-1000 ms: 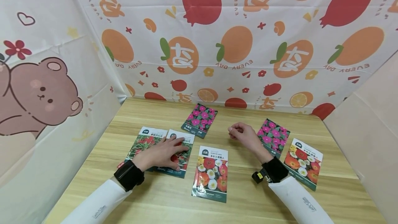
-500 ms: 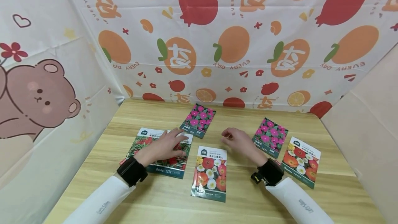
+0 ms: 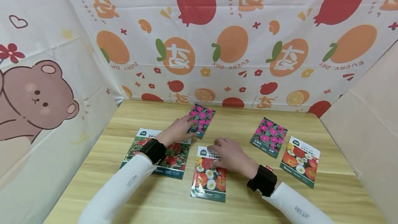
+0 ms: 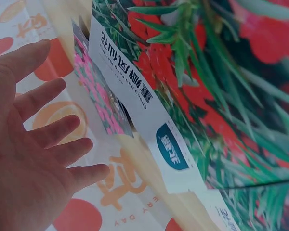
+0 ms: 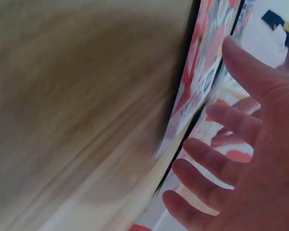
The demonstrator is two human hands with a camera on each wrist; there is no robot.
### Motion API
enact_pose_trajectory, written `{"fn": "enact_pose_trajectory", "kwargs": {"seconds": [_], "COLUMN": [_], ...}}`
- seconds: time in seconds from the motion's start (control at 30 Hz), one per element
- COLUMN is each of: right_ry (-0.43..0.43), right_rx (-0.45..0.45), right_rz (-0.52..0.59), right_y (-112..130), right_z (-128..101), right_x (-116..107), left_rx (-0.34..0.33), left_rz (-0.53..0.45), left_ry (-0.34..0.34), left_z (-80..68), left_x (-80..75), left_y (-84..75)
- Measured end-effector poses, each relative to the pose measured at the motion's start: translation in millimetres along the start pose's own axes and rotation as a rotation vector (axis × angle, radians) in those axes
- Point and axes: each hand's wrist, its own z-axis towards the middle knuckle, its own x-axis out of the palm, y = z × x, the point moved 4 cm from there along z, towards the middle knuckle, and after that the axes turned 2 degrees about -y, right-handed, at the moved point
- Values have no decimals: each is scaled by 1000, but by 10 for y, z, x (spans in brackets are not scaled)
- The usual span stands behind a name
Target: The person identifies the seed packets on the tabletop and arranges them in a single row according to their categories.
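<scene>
Several flower seed packets lie flat on the wooden table (image 3: 248, 203). My left hand (image 3: 179, 129) reaches forward with straight fingers, its tips on the near edge of the pink-flower packet (image 3: 202, 117). In the left wrist view that hand (image 4: 36, 144) is spread open beside the red-flower packet (image 4: 207, 96) and the pink packet (image 4: 97, 98). My right hand (image 3: 224, 150) rests with relaxed fingers on the top end of the centre mixed-flower packet (image 3: 209, 179). The right wrist view shows its fingers (image 5: 221, 159) spread over that packet's edge (image 5: 202, 72).
Two red-flower packets (image 3: 142, 145) overlap at the left under my left forearm. A second pink packet (image 3: 268, 137) and a second mixed-flower packet (image 3: 300, 160) lie at the right. Printed fabric walls (image 3: 230, 44) close in the table on three sides.
My left hand left the red-flower packets and moved forward to the far pink packet. My right hand uncurled and moved left and nearer, onto the top of the centre packet.
</scene>
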Motion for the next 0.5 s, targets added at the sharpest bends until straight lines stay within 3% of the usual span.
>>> {"fn": "enact_pose_trajectory", "kwargs": {"seconds": [0.17, 0.3, 0.5], "right_ry": [30, 63, 62], "right_rx": [-59, -9, 61], "right_rz": [-28, -11, -78], "right_y": [4, -180, -551], "right_z": [-61, -99, -204], "right_x": [-2, -97, -236], "left_rx": [-18, -32, -17], "left_rz": [-24, -37, -32], "left_ry": [4, 0, -36], "left_z": [67, 107, 194], "left_x": [20, 18, 17], "left_y": [20, 24, 34]}}
